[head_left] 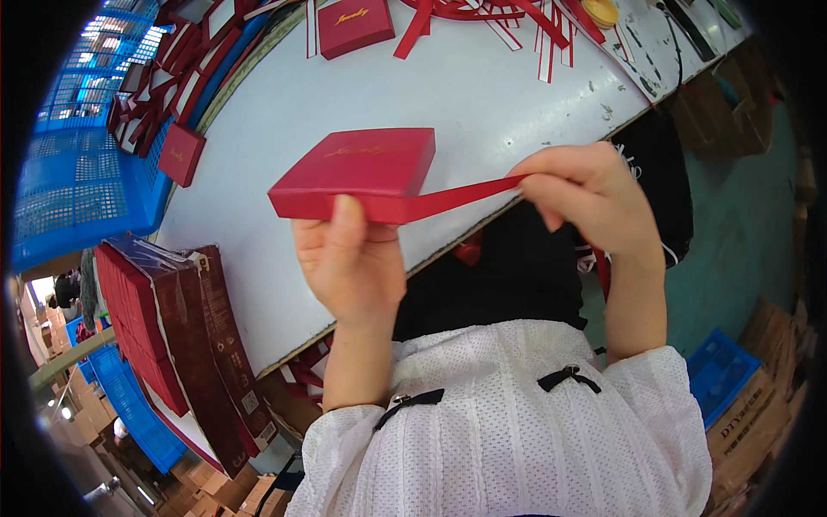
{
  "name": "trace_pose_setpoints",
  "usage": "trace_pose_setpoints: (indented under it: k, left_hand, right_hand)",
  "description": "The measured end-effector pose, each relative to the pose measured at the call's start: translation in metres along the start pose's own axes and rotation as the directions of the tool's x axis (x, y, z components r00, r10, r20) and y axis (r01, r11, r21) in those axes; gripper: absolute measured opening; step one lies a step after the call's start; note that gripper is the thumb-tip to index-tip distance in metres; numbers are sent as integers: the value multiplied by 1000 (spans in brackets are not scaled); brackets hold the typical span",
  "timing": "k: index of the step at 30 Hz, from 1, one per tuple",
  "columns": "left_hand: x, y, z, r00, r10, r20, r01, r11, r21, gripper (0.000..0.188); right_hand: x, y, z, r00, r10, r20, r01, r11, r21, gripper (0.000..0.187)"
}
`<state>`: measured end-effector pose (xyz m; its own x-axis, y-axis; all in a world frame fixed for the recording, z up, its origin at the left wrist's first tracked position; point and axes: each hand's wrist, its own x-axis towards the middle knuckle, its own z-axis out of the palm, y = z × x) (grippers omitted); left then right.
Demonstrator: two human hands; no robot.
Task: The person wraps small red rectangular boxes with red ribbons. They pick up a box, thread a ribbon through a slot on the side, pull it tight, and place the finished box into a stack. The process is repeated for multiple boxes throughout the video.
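Note:
A flat red jewelry box (362, 168) with gold lettering on its lid is held over the white table. My left hand (349, 258) grips it from below, the thumb pressed on its near side. Along that side lies a red ribbon or tape strip (461, 198), stretched from the box's near right corner toward the right. My right hand (590, 189) pinches the strip's far end between thumb and fingers. Whether the strip is stuck to the box or only held there by the thumb, I cannot tell.
Another red box (355, 26) and several loose red strips (491, 13) lie on the table's (284, 250) far side. At left stand a blue plastic basket (77, 181) with many small boxes and a carton (220, 345) of red boxes. A tape roll (600, 12) sits far right.

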<state>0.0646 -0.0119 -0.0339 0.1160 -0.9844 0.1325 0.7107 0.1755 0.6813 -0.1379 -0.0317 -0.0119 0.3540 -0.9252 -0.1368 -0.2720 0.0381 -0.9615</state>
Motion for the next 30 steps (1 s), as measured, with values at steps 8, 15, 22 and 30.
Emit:
trace_pose_setpoints:
  k: [8,15,22,30]
  left_hand:
    - [-7,8,-10,918,-390,75,308,578,-756,24]
    - [-11,4,-10,891,-414,188,363,397,-843,27]
    - [-5,-20,-5,987,-146,71,154,980,-127,35]
    - [3,-15,13,988,-91,-128,116,971,207,34]
  right_hand:
    - [1,2,14,965,-201,-170,215,975,64,23]
    - [3,7,22,966,-190,-176,214,968,132,19]
    - [-8,2,31,949,-246,-198,254,967,14,18]
    - [-17,-10,36,895,-375,-240,368,927,-74,27]
